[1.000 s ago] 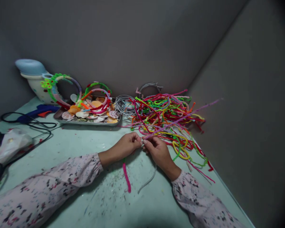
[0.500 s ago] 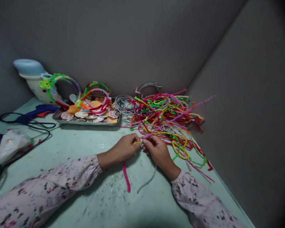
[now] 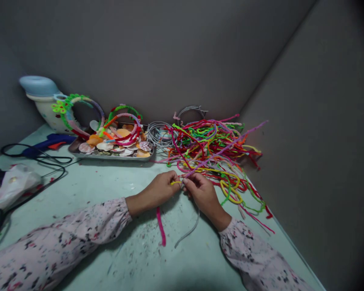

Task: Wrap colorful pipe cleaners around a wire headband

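Observation:
My left hand (image 3: 162, 188) is closed in a pinch, with a short bit of yellow pipe cleaner (image 3: 176, 183) showing at its fingertips. Close beside it, my right hand (image 3: 204, 195) pinches the near end of a long purple pipe cleaner (image 3: 221, 151) that slants up to the right over the pile. A grey wire (image 3: 189, 232) hangs below my right hand and curves toward the table. Beneath my left hand a pink pipe cleaner (image 3: 161, 228) extends downward. The fingertips hide where the strands meet.
Behind my hands lie a heap of coloured pipe cleaners (image 3: 197, 139) and coiled grey wire (image 3: 160, 133). A metal tray (image 3: 112, 158) of seashells has decorated hoops (image 3: 121, 117) on it. Left are a blue glue gun (image 3: 45, 144), black cord (image 3: 60, 173), plastic bag (image 3: 15, 184) and blue-lidded container (image 3: 41, 87).
The far end of the purple pipe cleaner has swung slightly to the left. Both hands keep nearly the same pinch and place, and the view has shifted a little.

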`<act>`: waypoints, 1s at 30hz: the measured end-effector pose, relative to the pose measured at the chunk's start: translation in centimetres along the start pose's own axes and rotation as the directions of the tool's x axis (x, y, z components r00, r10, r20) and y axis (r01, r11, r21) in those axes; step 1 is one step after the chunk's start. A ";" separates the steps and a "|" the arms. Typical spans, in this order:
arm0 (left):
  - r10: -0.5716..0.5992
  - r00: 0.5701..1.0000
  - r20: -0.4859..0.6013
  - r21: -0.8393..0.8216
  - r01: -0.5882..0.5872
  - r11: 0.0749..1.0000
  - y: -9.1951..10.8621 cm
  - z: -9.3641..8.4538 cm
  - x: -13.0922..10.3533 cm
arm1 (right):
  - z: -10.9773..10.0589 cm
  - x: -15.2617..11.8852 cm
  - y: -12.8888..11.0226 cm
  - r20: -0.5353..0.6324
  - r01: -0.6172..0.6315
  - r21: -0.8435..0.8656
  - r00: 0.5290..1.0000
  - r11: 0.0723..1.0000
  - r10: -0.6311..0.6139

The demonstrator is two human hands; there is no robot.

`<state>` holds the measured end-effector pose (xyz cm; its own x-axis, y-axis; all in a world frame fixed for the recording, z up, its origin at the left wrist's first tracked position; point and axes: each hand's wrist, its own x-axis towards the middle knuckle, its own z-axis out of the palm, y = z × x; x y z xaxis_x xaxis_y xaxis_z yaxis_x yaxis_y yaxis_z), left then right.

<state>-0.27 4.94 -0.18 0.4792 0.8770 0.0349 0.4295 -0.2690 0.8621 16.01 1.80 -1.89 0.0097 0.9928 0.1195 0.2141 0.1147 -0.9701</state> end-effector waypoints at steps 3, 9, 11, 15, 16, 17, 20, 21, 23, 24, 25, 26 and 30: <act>-0.004 1.000 -0.004 0.002 0.004 1.000 0.0 0.1 0.0 | 0.0 0.1 0.1 -0.005 -0.004 0.001 1.000 1.000 0.004; -0.007 1.000 -0.020 0.016 0.007 1.000 0.0 0.0 0.0 | 0.1 0.1 0.1 -0.017 -0.020 0.026 1.000 0.999 0.021; -0.002 1.000 -0.026 0.012 0.002 1.000 0.1 0.0 0.0 | 0.1 0.0 0.0 -0.021 -0.029 0.038 0.999 0.999 0.030; 0.002 0.999 -0.039 -0.002 -0.002 1.000 0.1 0.0 0.0 | 0.1 -0.1 -0.1 -0.021 -0.051 0.067 0.998 0.996 0.052; -0.001 0.999 -0.040 -0.004 0.000 1.000 0.1 0.0 0.0 | 0.1 -0.1 -0.1 -0.019 -0.050 0.070 0.999 0.996 0.051; -0.004 0.999 -0.041 -0.008 0.004 1.000 0.1 0.0 0.0 | 0.1 -0.1 -0.1 -0.016 -0.045 0.073 0.999 0.996 0.047; -0.006 0.999 -0.042 -0.026 0.005 1.000 0.2 0.0 0.0 | 0.1 -0.1 -0.2 -0.003 -0.031 0.084 1.000 0.996 0.031; -0.005 0.999 -0.041 -0.034 0.003 0.999 0.3 0.0 0.0 | 0.1 -0.1 -0.2 -0.002 -0.026 0.084 1.000 0.996 0.027; -0.006 0.999 -0.041 -0.051 0.004 0.999 0.3 -0.1 0.0 | 0.1 -0.1 -0.1 -0.007 -0.013 0.066 1.000 0.998 0.014; -0.010 0.999 -0.042 -0.057 0.008 0.998 0.3 -0.1 0.1 | 0.0 -0.2 -0.1 -0.014 -0.003 0.049 1.000 0.999 0.003; -0.015 0.999 -0.043 -0.062 0.013 0.998 0.3 -0.1 0.1 | 0.0 -0.2 0.0 -0.020 0.011 0.027 1.000 1.000 -0.010; -0.019 0.999 -0.043 -0.065 0.017 0.998 0.3 -0.1 0.1 | 0.0 -0.2 0.1 -0.025 0.026 0.003 0.999 1.000 -0.026; -0.018 0.999 -0.038 -0.073 0.015 0.997 0.2 -0.1 0.1 | -0.2 -0.1 0.3 -0.012 0.098 -0.073 0.995 0.993 -0.099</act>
<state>-0.24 5.03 0.05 0.4423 0.8960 0.0388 0.3792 -0.2261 0.8973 16.25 1.72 -2.16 0.0000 0.9760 0.2177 0.2843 0.2087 -0.9357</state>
